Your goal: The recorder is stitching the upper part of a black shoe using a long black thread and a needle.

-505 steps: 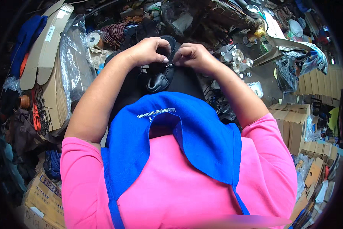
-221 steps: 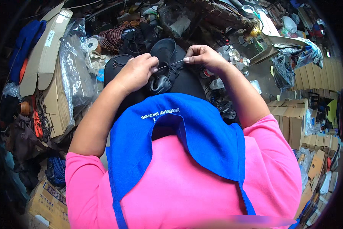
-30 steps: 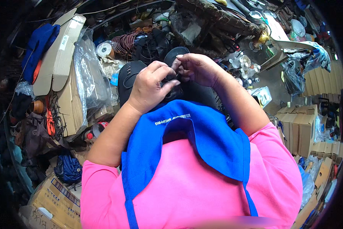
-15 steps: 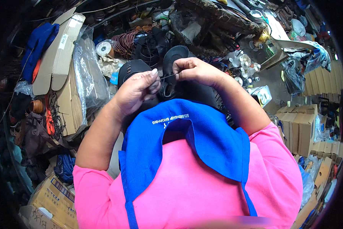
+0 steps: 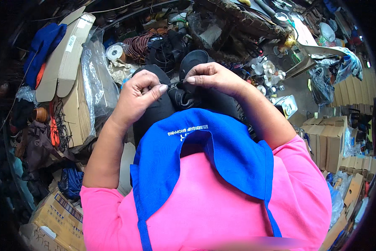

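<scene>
Dark thread (image 5: 176, 83) between 2 hands (image 5: 138, 95) (image 5: 209, 77)

Pink sleeves under a blue apron

The wearer has on a bright pink top (image 5: 225, 196) of plain, smooth cloth, its short sleeves (image 5: 299, 154) ending above the elbows. Over it goes a royal-blue bib apron (image 5: 158, 171) with a deeply curved upper edge, narrow straps (image 5: 144, 232) in the same blue, and white printed lettering (image 5: 188, 129) across the bib. The legs are in black trousers (image 5: 152, 112). Forearms, left hand (image 5: 140, 95) and right hand (image 5: 213, 79) are bare.
</scene>
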`<action>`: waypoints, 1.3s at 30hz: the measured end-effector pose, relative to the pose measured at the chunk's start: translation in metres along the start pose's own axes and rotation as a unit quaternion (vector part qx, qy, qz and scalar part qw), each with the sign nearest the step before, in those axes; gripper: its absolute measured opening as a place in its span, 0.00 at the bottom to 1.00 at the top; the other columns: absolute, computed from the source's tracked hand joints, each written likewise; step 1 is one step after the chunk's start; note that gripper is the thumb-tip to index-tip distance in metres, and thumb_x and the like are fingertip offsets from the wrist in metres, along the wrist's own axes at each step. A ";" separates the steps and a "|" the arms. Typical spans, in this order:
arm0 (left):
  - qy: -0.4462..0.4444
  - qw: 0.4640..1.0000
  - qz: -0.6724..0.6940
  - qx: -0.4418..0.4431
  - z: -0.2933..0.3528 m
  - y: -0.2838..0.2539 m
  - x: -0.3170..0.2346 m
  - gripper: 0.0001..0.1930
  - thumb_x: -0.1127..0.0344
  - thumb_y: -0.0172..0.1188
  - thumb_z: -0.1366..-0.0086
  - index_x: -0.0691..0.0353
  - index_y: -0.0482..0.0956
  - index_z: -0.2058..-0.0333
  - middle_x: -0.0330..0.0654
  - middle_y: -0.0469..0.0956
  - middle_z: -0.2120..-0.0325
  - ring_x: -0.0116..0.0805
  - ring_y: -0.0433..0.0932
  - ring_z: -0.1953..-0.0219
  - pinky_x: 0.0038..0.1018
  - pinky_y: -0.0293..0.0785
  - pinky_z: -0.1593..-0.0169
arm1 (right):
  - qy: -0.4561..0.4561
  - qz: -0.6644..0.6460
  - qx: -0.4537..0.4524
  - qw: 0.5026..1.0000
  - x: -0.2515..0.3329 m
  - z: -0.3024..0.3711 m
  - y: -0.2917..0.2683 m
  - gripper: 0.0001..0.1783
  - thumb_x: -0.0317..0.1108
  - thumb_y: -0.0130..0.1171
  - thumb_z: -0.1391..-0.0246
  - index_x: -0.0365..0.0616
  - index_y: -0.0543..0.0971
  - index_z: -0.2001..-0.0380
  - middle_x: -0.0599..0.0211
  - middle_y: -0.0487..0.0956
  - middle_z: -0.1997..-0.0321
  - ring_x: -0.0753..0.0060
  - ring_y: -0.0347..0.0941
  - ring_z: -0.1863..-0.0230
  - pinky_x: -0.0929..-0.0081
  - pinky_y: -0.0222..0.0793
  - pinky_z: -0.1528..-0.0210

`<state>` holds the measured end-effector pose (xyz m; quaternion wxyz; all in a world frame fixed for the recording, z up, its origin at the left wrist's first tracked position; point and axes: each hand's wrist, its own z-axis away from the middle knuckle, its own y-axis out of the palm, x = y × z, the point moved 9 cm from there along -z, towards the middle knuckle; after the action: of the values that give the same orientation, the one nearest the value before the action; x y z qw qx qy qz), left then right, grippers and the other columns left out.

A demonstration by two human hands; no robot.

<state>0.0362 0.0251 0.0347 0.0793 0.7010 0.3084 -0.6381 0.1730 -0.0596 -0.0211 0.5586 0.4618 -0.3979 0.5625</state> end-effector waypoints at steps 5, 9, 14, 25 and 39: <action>-0.040 0.998 0.020 -0.050 0.001 -0.005 -0.003 0.12 0.66 0.65 0.46 0.62 0.78 0.64 0.35 0.72 0.69 0.19 0.64 0.73 0.16 0.60 0.71 | -0.016 0.014 -0.002 1.000 0.001 0.000 0.000 0.10 0.35 0.61 0.47 0.39 0.78 0.67 0.77 0.77 0.71 0.86 0.69 0.67 0.83 0.65 0.61; -0.098 0.990 -0.050 -0.084 -0.007 -0.014 -0.006 0.20 0.66 0.67 0.49 0.61 0.76 0.56 0.39 0.74 0.65 0.25 0.72 0.67 0.19 0.68 0.65 | -0.026 0.020 -0.012 0.999 0.003 0.000 0.001 0.11 0.36 0.61 0.47 0.38 0.78 0.67 0.73 0.77 0.71 0.83 0.70 0.68 0.81 0.67 0.62; 0.118 0.977 -0.172 0.050 -0.015 0.034 -0.040 0.24 0.71 0.70 0.57 0.61 0.78 0.57 0.44 0.75 0.60 0.38 0.75 0.56 0.29 0.71 0.51 | -0.023 0.024 -0.033 0.999 0.002 0.000 -0.003 0.10 0.35 0.60 0.46 0.38 0.78 0.67 0.73 0.77 0.72 0.84 0.70 0.69 0.81 0.67 0.62; 0.127 0.978 -0.166 0.023 -0.015 0.026 -0.017 0.06 0.75 0.62 0.47 0.65 0.76 0.70 0.41 0.75 0.66 0.34 0.75 0.64 0.25 0.71 0.60 | -0.020 0.032 -0.019 0.999 0.004 0.001 -0.001 0.11 0.37 0.60 0.46 0.39 0.77 0.69 0.76 0.76 0.73 0.86 0.68 0.68 0.83 0.64 0.63; -0.131 0.944 0.247 0.177 0.017 0.043 0.009 0.11 0.59 0.50 0.34 0.60 0.72 0.69 0.31 0.59 0.68 0.19 0.56 0.71 0.17 0.54 0.68 | -0.095 0.142 0.047 0.984 0.025 0.007 0.018 0.14 0.40 0.59 0.47 0.38 0.75 0.75 0.76 0.71 0.77 0.85 0.63 0.70 0.80 0.61 0.65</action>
<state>0.0453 -0.0148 0.0115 0.1485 0.6683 -0.0059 -0.7289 0.1565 -0.0606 0.0063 0.4103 0.4777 -0.4840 0.6077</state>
